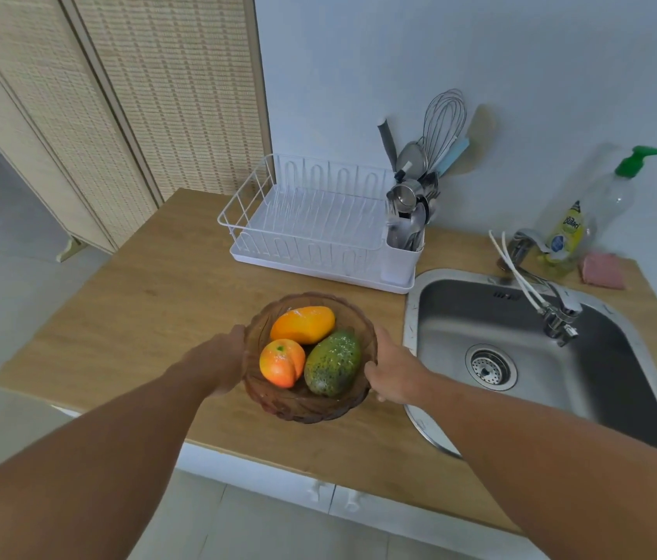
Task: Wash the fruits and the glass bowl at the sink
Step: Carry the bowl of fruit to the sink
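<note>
Wooden worktop runs left to right, with the steel sink set into its right end and the tap angled out over the basin; drain strainer sits open at the bottom. White dish rack stands empty behind, well clear of the carry path. The amber glass bowl is at the worktop's front, just left of the sink rim; cannot tell whether it rests on the wood or is already lifted a little. Left hand cups its left wall and right hand its right wall, fingers of both curled closed around the rim and underside, mostly hidden. Inside lie three fruits, touching one another: an orange-yellow mango at the back, a green speckled fruit front right, a round orange-red fruit front left. Step in hand, as I judge it: carry the loaded bowl across into the basin. Keep it level so the fruits do not roll, lift it over the rim rather than slide it, mind the tap spout, and set it down gently, since glass on steel chips.
</note>
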`<state>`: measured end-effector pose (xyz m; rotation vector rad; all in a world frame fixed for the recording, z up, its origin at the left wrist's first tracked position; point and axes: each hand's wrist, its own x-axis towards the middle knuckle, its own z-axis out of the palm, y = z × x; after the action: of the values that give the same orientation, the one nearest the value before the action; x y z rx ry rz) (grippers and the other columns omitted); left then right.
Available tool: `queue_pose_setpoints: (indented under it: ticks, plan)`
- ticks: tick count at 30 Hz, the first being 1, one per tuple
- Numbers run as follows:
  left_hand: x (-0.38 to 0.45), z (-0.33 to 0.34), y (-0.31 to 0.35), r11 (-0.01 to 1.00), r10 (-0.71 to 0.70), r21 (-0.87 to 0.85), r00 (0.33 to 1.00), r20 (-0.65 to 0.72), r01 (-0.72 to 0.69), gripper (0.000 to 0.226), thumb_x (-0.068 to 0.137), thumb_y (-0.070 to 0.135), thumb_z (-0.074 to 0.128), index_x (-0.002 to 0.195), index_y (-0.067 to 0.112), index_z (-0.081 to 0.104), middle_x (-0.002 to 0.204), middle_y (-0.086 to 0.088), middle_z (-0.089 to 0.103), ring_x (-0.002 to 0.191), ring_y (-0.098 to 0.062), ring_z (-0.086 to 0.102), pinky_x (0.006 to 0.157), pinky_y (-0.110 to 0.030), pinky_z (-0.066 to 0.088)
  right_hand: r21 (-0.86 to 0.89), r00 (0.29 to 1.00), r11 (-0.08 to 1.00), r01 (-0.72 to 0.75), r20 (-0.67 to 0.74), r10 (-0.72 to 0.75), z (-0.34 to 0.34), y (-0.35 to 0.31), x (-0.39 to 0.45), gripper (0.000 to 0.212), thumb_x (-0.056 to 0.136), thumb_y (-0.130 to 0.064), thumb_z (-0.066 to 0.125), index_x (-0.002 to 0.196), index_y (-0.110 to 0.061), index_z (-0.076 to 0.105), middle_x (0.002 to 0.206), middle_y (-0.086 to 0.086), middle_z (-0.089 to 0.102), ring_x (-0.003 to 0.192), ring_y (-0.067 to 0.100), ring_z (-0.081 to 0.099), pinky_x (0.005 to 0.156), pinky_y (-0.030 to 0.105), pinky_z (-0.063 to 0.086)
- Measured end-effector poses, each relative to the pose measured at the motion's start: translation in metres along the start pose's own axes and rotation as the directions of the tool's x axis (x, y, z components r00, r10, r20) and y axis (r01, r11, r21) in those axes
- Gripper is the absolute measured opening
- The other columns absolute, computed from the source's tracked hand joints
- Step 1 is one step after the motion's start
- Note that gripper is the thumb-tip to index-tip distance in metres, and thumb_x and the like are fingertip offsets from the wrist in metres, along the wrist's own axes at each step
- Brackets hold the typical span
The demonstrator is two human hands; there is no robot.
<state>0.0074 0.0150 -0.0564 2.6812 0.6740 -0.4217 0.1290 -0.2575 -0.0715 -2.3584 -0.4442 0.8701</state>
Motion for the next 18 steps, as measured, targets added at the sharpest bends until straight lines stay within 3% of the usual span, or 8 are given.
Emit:
queue_pose_setpoints:
  ticks: [3, 7, 11, 15, 18]
  plan:
    - [0.0, 0.001, 0.0, 0.999, 0.019, -0.042, 1.0, -0.006, -0.02, 0.041, 0.096, 0.031, 0.046, 0.133, 0.013, 0.045, 0.121, -0.02, 0.065, 0.106, -0.039, 0.064, 0.086, -0.045, 0.053, 0.098, 0.999, 0.995, -0.024, -0.025, 0.026, 0.003, 0.0, -0.001, 0.078, 0.096, -0.013, 0.047, 0.159, -0.043, 0.011, 0.103, 0.012, 0.071, 0.08, 0.029, 0.075, 0.059, 0.037, 0.065]
    - [-0.002, 0.004, 0.006, 0.993, 0.07, -0.089, 0.997, -0.041, -0.073, 0.039, 0.099, 0.034, 0.045, 0.132, 0.012, 0.049, 0.113, -0.018, 0.069, 0.101, -0.036, 0.066, 0.082, -0.042, 0.053, 0.143, 0.992, 0.99, -0.017, -0.12, 0.034, 0.004, 0.009, -0.007, 0.075, 0.089, -0.017, 0.045, 0.153, -0.049, 0.024, 0.108, 0.009, 0.07, 0.088, 0.034, 0.073, 0.074, 0.05, 0.066]
    - [-0.008, 0.001, 0.025, 0.983, 0.118, -0.132, 0.988, -0.095, -0.13, 0.038, 0.099, 0.031, 0.049, 0.131, 0.013, 0.051, 0.101, -0.015, 0.073, 0.091, -0.034, 0.068, 0.075, -0.039, 0.052, 0.179, 0.984, 0.984, 0.02, -0.176, 0.012, -0.007, 0.021, -0.02, 0.074, 0.088, -0.014, 0.042, 0.148, -0.054, 0.026, 0.107, 0.01, 0.07, 0.087, 0.035, 0.072, 0.072, 0.046, 0.066]
    - [-0.015, -0.003, 0.055, 0.983, 0.151, -0.095, 0.984, -0.092, -0.16, 0.041, 0.098, 0.03, 0.052, 0.135, 0.013, 0.049, 0.107, -0.015, 0.072, 0.099, -0.034, 0.066, 0.074, -0.036, 0.048, 0.179, 0.973, 0.983, 0.039, -0.233, 0.004, -0.026, 0.042, -0.038, 0.06, 0.092, -0.014, 0.042, 0.144, -0.045, 0.037, 0.106, 0.01, 0.071, 0.094, 0.037, 0.07, 0.08, 0.043, 0.061]
    - [-0.023, -0.002, 0.086, 0.982, 0.176, -0.064, 0.982, -0.068, -0.18, 0.044, 0.097, 0.032, 0.051, 0.137, 0.014, 0.047, 0.113, -0.012, 0.071, 0.104, -0.031, 0.065, 0.079, -0.037, 0.05, 0.196, 0.967, 0.978, 0.066, -0.254, -0.015, -0.044, 0.061, -0.058, 0.055, 0.091, -0.019, 0.041, 0.138, -0.048, 0.04, 0.107, 0.009, 0.073, 0.093, 0.038, 0.07, 0.083, 0.049, 0.062]
